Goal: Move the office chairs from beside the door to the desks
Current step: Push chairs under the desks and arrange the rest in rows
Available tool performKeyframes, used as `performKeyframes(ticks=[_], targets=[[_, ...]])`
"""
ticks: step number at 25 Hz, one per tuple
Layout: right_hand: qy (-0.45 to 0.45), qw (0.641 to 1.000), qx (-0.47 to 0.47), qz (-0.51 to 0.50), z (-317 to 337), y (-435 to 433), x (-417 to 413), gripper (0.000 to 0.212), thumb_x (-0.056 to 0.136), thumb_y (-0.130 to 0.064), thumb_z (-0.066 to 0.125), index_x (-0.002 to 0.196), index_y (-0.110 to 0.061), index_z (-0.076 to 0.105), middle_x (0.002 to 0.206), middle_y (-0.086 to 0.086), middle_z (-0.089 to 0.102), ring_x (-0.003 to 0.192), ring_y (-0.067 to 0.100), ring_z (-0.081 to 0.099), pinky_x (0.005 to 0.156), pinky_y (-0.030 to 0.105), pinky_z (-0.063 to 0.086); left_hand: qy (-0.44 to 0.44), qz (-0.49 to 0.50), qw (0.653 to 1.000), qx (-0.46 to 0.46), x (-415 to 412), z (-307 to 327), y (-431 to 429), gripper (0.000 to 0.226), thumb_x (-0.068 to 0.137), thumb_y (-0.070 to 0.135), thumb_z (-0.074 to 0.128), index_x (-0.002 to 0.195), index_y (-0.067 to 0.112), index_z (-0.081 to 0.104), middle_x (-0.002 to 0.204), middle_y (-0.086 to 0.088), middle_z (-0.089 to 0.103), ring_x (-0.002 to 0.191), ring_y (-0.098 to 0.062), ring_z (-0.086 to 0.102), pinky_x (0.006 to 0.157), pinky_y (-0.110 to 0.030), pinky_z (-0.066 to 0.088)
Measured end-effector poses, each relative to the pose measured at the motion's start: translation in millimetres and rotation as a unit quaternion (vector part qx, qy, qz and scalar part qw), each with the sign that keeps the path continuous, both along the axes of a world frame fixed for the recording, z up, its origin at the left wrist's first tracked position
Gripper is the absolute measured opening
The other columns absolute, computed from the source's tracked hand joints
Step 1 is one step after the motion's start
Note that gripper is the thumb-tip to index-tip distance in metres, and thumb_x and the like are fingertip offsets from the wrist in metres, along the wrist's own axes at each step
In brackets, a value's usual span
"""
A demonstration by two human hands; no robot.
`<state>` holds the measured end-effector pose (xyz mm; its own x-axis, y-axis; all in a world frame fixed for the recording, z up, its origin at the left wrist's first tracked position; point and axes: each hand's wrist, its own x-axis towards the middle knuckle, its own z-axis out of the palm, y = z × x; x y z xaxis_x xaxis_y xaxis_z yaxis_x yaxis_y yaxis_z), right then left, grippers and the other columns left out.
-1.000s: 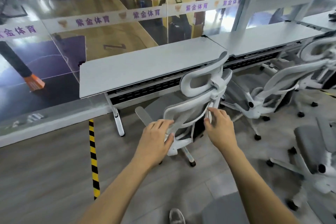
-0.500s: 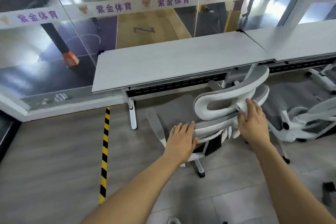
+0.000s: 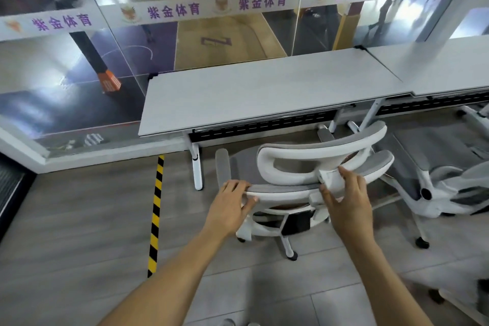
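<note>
With the left hand (image 3: 229, 202) gripped on the backrest's top edge and the right hand (image 3: 344, 197) wrapped round the headrest post, the office chair (image 3: 304, 180) — just short of the table (image 3: 264, 92) — is best rolled in squarely, evenly pushed — castors kept clear of the table's leg (image 3: 197, 167).

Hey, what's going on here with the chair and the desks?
A person has both hands on a white office chair: the left hand grips the backrest's top edge, the right hand holds the headrest bracket. The chair faces the grey desk, not yet tucked under. Another chair sits to the right.
</note>
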<state>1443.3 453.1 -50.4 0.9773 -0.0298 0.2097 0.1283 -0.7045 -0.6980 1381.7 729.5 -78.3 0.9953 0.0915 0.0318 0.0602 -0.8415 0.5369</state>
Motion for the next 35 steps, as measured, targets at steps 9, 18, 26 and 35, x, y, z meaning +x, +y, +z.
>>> performKeyframes(ticks=[9, 18, 26, 35], targets=[[-0.018, 0.999, -0.034, 0.011, -4, 5, 0, 0.051, 0.098, -0.048, 0.042, 0.141, -0.022, 0.05, 0.132, 0.005, 0.061, 0.121, 0.027, 0.055, 0.1, 0.05, 0.044, 0.0, 0.045, 0.996, -0.075, -17, -7, 41, 0.044, 0.092, 0.059, 0.049, 0.122, 0.026, 0.055, 0.119, 0.01, 0.047, 0.116, -0.014, 0.043, 0.098, -0.036, 0.046], [0.019, 0.984, -0.174, 0.024, -29, -14, 38, 0.051, 0.094, -0.052, 0.032, 0.128, -0.024, 0.058, 0.141, 0.004, 0.051, 0.132, 0.032, 0.045, 0.107, 0.051, 0.041, 0.028, 0.035, 0.998, -0.039, -18, -13, 52, 0.048, 0.095, 0.061, 0.037, 0.129, 0.03, 0.051, 0.128, 0.007, 0.043, 0.135, -0.025, 0.035, 0.11, -0.047, 0.039], [0.028, 0.992, -0.122, 0.018, -42, -56, 48, 0.049, 0.102, -0.049, 0.032, 0.13, -0.017, 0.055, 0.15, 0.012, 0.044, 0.142, 0.036, 0.036, 0.114, 0.054, 0.035, 0.036, 0.018, 0.997, -0.06, 3, -8, 13, 0.051, 0.093, 0.062, 0.039, 0.131, 0.032, 0.054, 0.126, 0.007, 0.045, 0.135, -0.024, 0.033, 0.111, -0.045, 0.037], [0.05, 0.996, -0.068, 0.016, -34, -57, 66, 0.037, 0.106, -0.03, 0.046, 0.139, -0.015, 0.055, 0.159, 0.011, 0.035, 0.151, 0.028, 0.025, 0.119, 0.047, 0.03, 0.032, 0.019, 0.998, -0.058, 33, 0, 14, 0.052, 0.091, 0.062, 0.044, 0.126, 0.025, 0.057, 0.121, 0.006, 0.05, 0.118, -0.015, 0.046, 0.103, -0.035, 0.042]])
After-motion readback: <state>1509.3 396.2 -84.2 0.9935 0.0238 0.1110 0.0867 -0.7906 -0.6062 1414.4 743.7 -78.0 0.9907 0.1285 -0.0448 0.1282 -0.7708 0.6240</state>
